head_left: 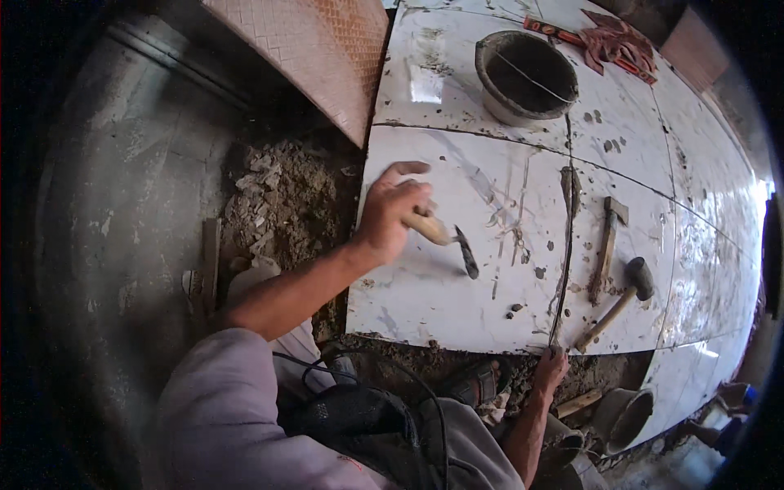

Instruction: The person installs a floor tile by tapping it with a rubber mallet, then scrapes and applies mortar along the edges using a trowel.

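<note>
My left hand (390, 211) is closed round the wooden handle of a small trowel (431, 229), held over a large white floor tile (408, 304). The trowel's dark blade is tilted and seen nearly edge-on. At the tile's near right corner, beside the joint, is my right hand (552, 369). Its fingers are drawn together against the edge, and what they hold, if anything, is hidden. A mallet (641, 279) with a dark head and a hammer (608, 245) with a wooden handle lie on the neighbouring tile.
A mortar-stained bucket (527, 114) stands on the far tiles. Beyond it lie a red spirit level (554, 31) and a reddish cloth (614, 42). Rubble (282, 192) is heaped at the left, near a leaning ridged tile (327, 65). Another bucket (622, 416) sits at the lower right.
</note>
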Demonstrator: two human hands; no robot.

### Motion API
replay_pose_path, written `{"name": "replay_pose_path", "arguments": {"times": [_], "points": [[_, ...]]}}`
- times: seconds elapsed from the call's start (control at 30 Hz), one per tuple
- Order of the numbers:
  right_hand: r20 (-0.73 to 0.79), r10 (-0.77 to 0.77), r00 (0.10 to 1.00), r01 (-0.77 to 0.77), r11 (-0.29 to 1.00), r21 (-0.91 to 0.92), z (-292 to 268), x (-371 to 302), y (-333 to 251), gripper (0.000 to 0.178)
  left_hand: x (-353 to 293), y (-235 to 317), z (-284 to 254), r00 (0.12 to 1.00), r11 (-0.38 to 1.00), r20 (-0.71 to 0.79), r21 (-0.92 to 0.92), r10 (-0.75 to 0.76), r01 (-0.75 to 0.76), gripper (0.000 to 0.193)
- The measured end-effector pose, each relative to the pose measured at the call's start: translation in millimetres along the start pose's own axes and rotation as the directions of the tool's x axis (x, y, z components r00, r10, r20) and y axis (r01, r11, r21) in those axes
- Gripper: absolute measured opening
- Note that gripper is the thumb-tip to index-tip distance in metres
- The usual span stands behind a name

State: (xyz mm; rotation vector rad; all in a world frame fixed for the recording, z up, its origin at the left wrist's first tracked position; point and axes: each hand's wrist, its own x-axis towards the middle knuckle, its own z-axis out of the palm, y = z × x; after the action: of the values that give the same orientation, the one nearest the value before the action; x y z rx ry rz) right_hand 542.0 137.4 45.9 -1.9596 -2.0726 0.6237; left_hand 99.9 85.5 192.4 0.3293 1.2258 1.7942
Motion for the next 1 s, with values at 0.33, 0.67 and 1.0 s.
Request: {"name": "replay_pose_path", "arguments": {"times": [0.33,0.67,1.0], "points": [[0.324,0.044,0.945,0.138,0.845,-0.517,-11.7,35.0,15.5,0.017,-17.2,55.1,-67.4,0.976,0.955,0.162,-0.283,0.143,-0.093,0.009],[0.45,0.121,0.885,0.19,0.788,-0.586,-11.5,43.6,-24.6,0.018,-39.7,75.1,-76.8,0.99,0.961,0.102,-0.268,0.102,-0.071,0.033],[0.249,0.321,0.914,-0.321,0.946,-0.042,-8.1,33.4,31.5,0.032,-32.8,77.7,-90.7,0.985,0.964,0.144,-0.261,0.095,-0.054,0.034]]}}
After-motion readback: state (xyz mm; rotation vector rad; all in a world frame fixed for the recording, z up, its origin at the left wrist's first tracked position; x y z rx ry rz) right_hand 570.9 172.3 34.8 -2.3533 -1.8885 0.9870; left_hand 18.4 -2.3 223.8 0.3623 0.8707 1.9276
